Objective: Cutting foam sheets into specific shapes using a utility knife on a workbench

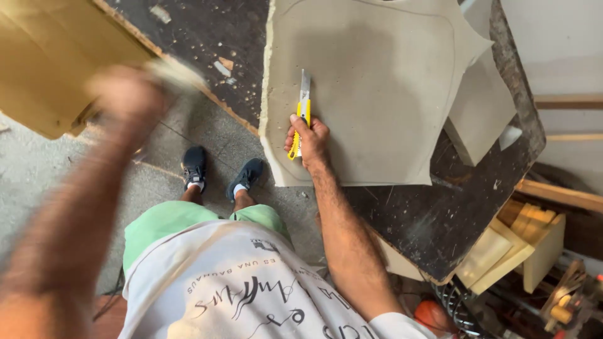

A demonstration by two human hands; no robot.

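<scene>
bare foam sheet point(383, 94) right of knife point(301, 116): open | foam block point(480, 107) walls sheet's right edge | dark worktable point(207, 37) left of sheet: only scraps | blurred left hand point(129, 94) over table corner

A dark, scuffed desk point(440, 213) with a chipped edge carries a large grey foam sheet point(377, 94), a smaller foam block point(483, 107) just beside it, and scattered scraps point(223, 66).
</scene>
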